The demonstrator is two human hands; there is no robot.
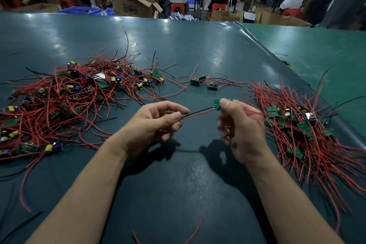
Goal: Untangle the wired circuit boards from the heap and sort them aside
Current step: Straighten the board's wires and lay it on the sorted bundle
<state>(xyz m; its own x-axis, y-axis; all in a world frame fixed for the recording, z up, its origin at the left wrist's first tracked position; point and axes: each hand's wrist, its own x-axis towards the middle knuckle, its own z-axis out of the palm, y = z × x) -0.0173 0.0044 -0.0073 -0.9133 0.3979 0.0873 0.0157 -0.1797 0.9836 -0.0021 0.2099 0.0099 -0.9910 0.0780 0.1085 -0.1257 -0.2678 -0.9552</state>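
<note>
A big tangled heap (65,93) of green circuit boards with red and black wires covers the left of the dark table (178,45). On the right lies a second pile (301,125) of boards, its wires fanned out. Between them, above the table, my right hand (240,130) pinches a small green circuit board (217,104) by thumb and fingers. Its red and black wires (198,113) run left to my left hand (156,123), which pinches their ends. My right hand looks blurred.
Three loose boards (204,83) with wires lie behind my hands at the middle. Stray red and black wires (195,230) lie near the front edge. Beyond the table's far edge are cardboard boxes (134,4), blue crates and seated people on red stools.
</note>
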